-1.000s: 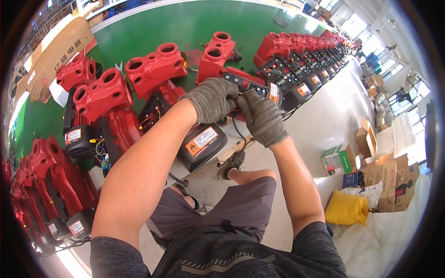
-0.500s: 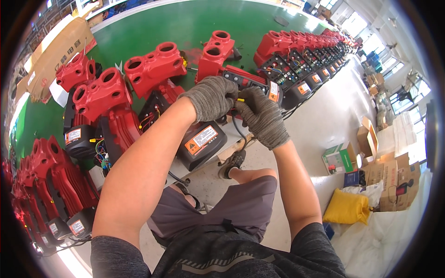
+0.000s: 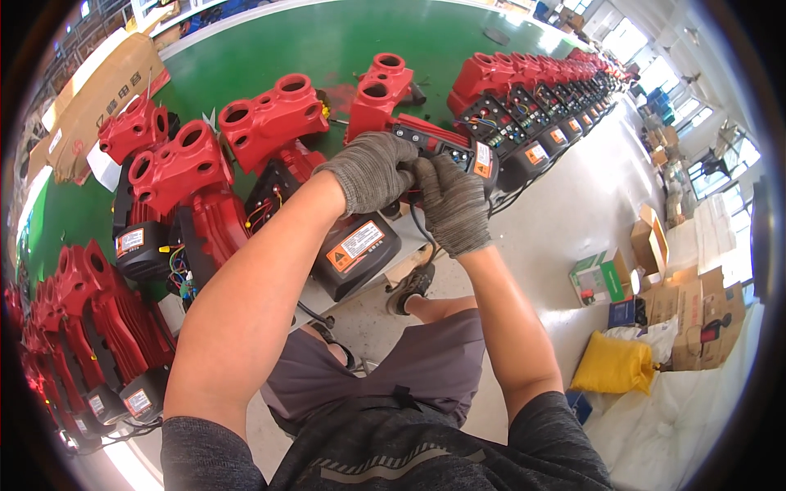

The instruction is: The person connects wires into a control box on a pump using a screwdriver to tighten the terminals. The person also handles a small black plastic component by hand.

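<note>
Through the head camera I see two gloved hands close together over the near side of the middle pump [image 3: 381,86], a red casting with round openings on top. My landmark is this pump, and its open wiring box [image 3: 449,150] lies just beyond the fingers.

The left hand [image 3: 375,173], in a grey knit glove, covers part of the pump from the left. Its fingers are bent inward, and the tips are mostly hidden. The right hand [image 3: 449,203], gloved alike, comes in from the near right, fingers curled toward the left ones, with almost no gap between the hands. I cannot tell what, if anything, either hand has hold of.

A black cable [image 3: 421,225] hangs on the near side of the middle pump. An orange-and-white label [image 3: 483,159] sits on its right end.

Left of the middle pump I see a second red pump [image 3: 274,110]; its black end cap [image 3: 358,254] points to the near side. Farther left are more red pumps [image 3: 184,168]. To the right of the middle pump, a long row [image 3: 499,78] of similar pumps runs into the distance. Beyond it spreads a green floor [image 3: 458,37]. Well to its near right lies a yellow sack [image 3: 612,364], close to cartons [image 3: 704,319].
</note>
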The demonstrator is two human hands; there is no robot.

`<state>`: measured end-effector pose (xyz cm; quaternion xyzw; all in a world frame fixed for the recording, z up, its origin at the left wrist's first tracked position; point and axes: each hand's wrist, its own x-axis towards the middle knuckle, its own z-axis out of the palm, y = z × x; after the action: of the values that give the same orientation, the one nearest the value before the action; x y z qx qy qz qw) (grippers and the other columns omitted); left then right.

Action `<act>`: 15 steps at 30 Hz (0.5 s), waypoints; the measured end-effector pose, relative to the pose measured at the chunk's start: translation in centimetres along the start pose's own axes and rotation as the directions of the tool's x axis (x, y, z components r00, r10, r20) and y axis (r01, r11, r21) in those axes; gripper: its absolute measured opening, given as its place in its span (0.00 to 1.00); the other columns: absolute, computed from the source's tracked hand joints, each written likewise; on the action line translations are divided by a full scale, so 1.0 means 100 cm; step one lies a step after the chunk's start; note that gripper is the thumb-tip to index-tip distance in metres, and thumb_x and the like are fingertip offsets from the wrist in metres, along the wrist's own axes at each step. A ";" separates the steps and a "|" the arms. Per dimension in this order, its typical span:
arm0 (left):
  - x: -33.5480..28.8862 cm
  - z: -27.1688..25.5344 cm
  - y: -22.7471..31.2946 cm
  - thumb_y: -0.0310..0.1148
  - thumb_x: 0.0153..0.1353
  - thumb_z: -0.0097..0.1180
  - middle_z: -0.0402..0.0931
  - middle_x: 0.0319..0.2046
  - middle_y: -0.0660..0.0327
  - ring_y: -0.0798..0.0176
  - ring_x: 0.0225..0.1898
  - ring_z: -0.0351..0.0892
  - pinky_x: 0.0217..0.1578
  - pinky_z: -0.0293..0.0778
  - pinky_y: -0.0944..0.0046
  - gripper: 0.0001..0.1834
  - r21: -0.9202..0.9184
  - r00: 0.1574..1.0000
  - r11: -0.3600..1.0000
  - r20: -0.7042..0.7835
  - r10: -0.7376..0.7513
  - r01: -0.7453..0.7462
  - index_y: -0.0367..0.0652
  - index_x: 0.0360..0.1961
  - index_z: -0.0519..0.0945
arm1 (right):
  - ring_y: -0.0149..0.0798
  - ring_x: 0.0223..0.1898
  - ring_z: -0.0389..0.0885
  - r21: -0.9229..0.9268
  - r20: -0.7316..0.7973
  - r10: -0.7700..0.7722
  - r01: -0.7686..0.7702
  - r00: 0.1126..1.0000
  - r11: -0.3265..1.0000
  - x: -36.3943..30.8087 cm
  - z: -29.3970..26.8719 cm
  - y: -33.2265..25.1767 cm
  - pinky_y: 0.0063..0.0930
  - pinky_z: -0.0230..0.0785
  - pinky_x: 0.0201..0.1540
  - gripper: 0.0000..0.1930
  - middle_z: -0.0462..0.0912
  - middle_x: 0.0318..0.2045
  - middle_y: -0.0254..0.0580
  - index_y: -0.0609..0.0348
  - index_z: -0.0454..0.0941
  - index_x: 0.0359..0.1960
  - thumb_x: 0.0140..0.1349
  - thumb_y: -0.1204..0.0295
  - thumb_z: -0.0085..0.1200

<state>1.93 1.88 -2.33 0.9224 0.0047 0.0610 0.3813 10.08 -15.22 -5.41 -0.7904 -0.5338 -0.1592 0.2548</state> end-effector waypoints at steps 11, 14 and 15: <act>0.004 0.005 -0.012 0.24 0.61 0.60 0.86 0.34 0.56 0.63 0.34 0.83 0.42 0.79 0.60 0.13 -0.010 1.000 1.000 0.007 -0.005 0.005 0.41 0.47 0.85 | 0.66 0.32 0.81 0.231 -0.063 0.362 -0.339 0.930 0.912 0.005 0.014 -0.010 0.53 0.73 0.33 0.16 0.80 0.24 0.61 0.61 0.78 0.36 0.75 0.60 0.48; 0.002 0.002 -0.006 0.22 0.62 0.60 0.86 0.37 0.57 0.63 0.39 0.82 0.47 0.78 0.61 0.13 -0.091 0.998 0.995 0.036 -0.046 0.049 0.41 0.49 0.85 | 0.66 0.34 0.82 0.345 0.041 0.449 -0.434 0.893 0.832 -0.001 0.002 -0.017 0.53 0.74 0.36 0.16 0.82 0.27 0.60 0.62 0.79 0.41 0.75 0.60 0.47; 0.002 0.002 -0.007 0.22 0.62 0.60 0.86 0.37 0.57 0.63 0.39 0.82 0.47 0.78 0.61 0.13 -0.080 0.998 0.996 0.043 -0.045 0.049 0.41 0.49 0.85 | 0.65 0.33 0.82 0.444 0.123 0.473 -0.475 0.873 0.760 -0.008 -0.003 -0.020 0.53 0.74 0.36 0.16 0.82 0.27 0.59 0.62 0.79 0.43 0.75 0.61 0.47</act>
<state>2.18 2.26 -2.91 0.9068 0.0161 0.0330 0.4199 7.93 -15.38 -5.07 -0.8162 -0.3396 0.0431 0.4654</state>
